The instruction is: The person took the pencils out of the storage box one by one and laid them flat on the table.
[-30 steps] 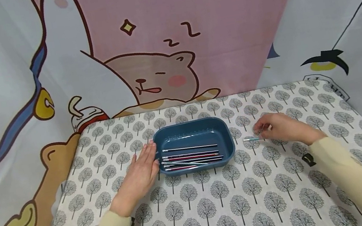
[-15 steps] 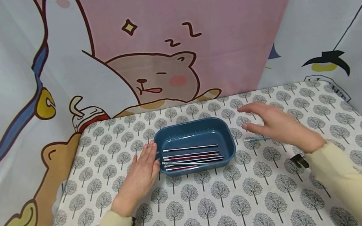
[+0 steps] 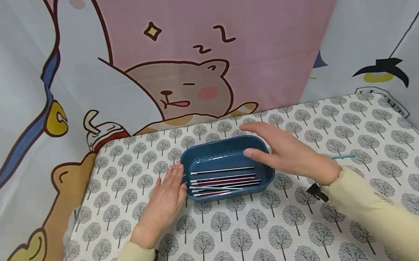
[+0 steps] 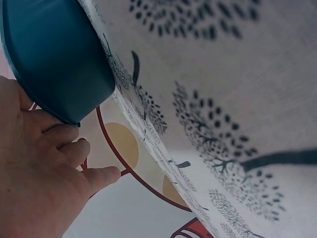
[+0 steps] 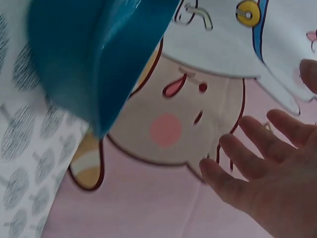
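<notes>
A dark blue rectangular tray (image 3: 218,160) sits on the table with several pencils (image 3: 223,177) lying lengthwise in its near half. Against the tray's left end rest the straight fingers of my left hand (image 3: 162,198). The left wrist view shows that hand (image 4: 44,163) touching the tray's rim from outside. My right hand (image 3: 288,152), thumb and fingers spread, hovers at the tray's right end and holds nothing. In the right wrist view its fingers (image 5: 237,153) stand apart from the tray (image 5: 64,54). A teal pencil (image 3: 344,156) lies on the table, partly hidden by my right wrist.
A white cloth with grey trees covers the table (image 3: 249,244). Behind it hangs a pink and white curtain (image 3: 273,36) with cartoon animals, and more printed cloth closes off both sides.
My right hand has left the teal pencil, spread its fingers and moved left to the tray's right end. The pencil stays on the table. My left hand has held its place.
</notes>
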A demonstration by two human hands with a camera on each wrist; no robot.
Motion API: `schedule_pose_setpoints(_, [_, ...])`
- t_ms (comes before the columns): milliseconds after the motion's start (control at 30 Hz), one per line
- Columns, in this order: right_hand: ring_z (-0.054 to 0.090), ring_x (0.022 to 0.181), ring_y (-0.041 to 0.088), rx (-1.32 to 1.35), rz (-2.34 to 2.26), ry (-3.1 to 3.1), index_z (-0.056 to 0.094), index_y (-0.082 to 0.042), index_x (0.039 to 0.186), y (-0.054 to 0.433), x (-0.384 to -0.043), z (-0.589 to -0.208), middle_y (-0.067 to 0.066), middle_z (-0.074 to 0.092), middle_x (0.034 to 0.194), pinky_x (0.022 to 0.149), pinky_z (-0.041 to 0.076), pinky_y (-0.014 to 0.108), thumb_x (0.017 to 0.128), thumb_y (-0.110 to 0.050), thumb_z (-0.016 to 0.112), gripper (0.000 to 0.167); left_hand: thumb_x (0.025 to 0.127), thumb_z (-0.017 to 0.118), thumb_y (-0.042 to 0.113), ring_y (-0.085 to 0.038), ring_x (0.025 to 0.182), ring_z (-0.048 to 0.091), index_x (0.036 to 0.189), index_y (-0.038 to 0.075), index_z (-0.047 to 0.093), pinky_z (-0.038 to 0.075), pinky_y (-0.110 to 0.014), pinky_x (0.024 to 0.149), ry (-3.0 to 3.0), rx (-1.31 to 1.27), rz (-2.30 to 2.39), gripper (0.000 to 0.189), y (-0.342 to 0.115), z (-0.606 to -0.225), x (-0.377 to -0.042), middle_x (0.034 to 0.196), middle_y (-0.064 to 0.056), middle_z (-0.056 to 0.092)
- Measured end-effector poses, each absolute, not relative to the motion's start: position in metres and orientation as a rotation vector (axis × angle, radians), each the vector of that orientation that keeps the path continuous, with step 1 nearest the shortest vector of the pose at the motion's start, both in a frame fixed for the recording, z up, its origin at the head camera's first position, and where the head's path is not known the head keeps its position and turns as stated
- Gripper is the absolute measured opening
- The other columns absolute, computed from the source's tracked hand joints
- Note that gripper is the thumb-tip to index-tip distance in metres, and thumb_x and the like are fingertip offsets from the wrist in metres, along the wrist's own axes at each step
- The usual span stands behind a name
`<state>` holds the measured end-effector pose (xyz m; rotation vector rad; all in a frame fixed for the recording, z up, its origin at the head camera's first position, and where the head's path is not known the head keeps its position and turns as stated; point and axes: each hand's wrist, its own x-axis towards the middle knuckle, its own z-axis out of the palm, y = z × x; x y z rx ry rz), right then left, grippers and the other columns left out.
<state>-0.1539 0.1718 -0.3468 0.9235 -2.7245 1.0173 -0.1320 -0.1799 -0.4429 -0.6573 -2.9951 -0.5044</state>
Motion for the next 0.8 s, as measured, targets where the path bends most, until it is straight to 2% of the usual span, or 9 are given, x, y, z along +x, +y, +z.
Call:
schedule_pose_setpoints(333, [0.042, 0.146, 0.025, 0.896, 1.065, -2.758, 0.048, -0.013, 0.154, 0.121, -0.163, -0.342, 0.007, 0.048, 0.157, 0.119, 0.037, 0.049, 0.102, -0.05, 0.062, 0.065, 0.112, 0.041, 0.028, -0.036, 0.155, 0.025, 0.162, 0.002, 0.027, 0.023, -0.065, 0.121, -2.992, -0.659, -0.52, 0.058, -0.179, -0.442, -0.133, 0.169, -0.013, 0.022])
schedule_pose_setpoints(567, [0.046, 0.144, 0.025, 0.929, 1.108, -2.764, 0.049, -0.01, 0.153, 0.098, -0.178, -0.336, 0.006, 0.051, 0.155, 0.117, 0.041, 0.047, 0.104, -0.051, 0.058, 0.065, 0.112, 0.04, 0.028, -0.035, 0.155, 0.024, 0.162, 0.002, 0.028, 0.024, -0.065, 0.121, -2.992, -0.657, -0.508, 0.058, -0.18, -0.444, -0.133, 0.169, -0.013, 0.024])
schedule_pose_setpoints(800, [0.051, 0.139, 0.023, 0.992, 1.136, -2.789, 0.049, -0.014, 0.154, 0.084, -0.197, -0.332, 0.002, 0.052, 0.154, 0.114, 0.044, 0.047, 0.103, -0.055, 0.056, 0.065, 0.112, 0.04, 0.028, -0.036, 0.154, 0.027, 0.162, 0.002, 0.028, 0.024, -0.066, 0.121, -2.99, -0.649, -0.516, 0.058, -0.18, -0.444, -0.133, 0.169, -0.014, 0.025])
